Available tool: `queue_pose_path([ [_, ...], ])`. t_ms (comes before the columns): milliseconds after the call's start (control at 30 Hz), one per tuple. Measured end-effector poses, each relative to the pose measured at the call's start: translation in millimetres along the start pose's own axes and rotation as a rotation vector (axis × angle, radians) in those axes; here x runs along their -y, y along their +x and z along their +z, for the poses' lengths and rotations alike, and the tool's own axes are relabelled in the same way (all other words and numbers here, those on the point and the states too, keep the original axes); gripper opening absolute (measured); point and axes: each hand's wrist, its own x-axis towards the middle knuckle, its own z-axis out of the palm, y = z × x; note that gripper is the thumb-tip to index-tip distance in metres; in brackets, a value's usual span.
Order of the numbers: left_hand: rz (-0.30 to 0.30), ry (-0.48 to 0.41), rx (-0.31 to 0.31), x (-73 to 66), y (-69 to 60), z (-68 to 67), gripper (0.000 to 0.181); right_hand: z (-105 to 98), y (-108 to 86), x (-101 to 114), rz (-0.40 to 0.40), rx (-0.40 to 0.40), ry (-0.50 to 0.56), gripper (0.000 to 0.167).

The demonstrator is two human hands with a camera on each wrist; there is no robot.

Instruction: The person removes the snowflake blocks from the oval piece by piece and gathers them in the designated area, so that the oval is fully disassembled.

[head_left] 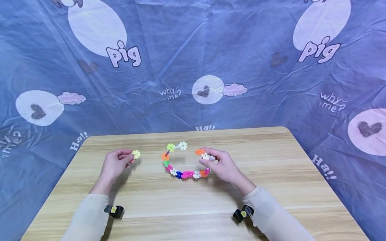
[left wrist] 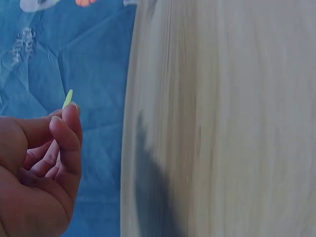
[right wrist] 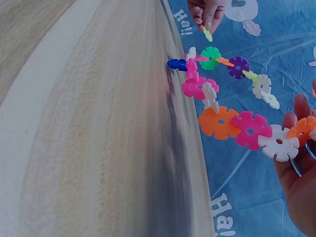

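Observation:
A curved chain of linked plastic snowflake discs (head_left: 185, 174) in orange, pink, white, blue, green, purple and yellow hangs over the table. My right hand (head_left: 222, 164) grips it near its right end, thumb in front. An orange disc (head_left: 199, 152) shows at that end, and a pale white-yellow disc (head_left: 182, 145) forms the other tip, apart from it. On the left, my left hand (head_left: 117, 163) pinches a single pale yellow snowflake disc (head_left: 136, 154) between thumb and fingertips. That loose disc appears edge-on in the left wrist view, mostly covered by the fingers (left wrist: 69, 126).
The wooden table (head_left: 181, 201) lies beneath both hands, with their shadows on it. Behind its far edge hangs a blue printed cloth (head_left: 150, 67). Each wrist wears a small black camera, such as the one on the left sleeve (head_left: 114, 211).

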Motion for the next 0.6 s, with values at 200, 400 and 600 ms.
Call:
queue_pose_path([
  [200, -0.015, -0.010, 0.005, 9.0, 9.5, -12.0, 0.036, -1, 0.2, 0, 0.002, -0.002, -0.001, 0.048],
  [400, -0.039, 0.012, 0.014, 15.4, 15.9, -20.2, 0.036, -1, -0.4, -1, 0.002, -0.006, -0.013, 0.048],
  [600, -0.046, 0.124, 0.018, 20.7, 21.1, -26.5, 0.030, 0, -0.5, -1, -0.005, -0.005, -0.016, 0.046],
])
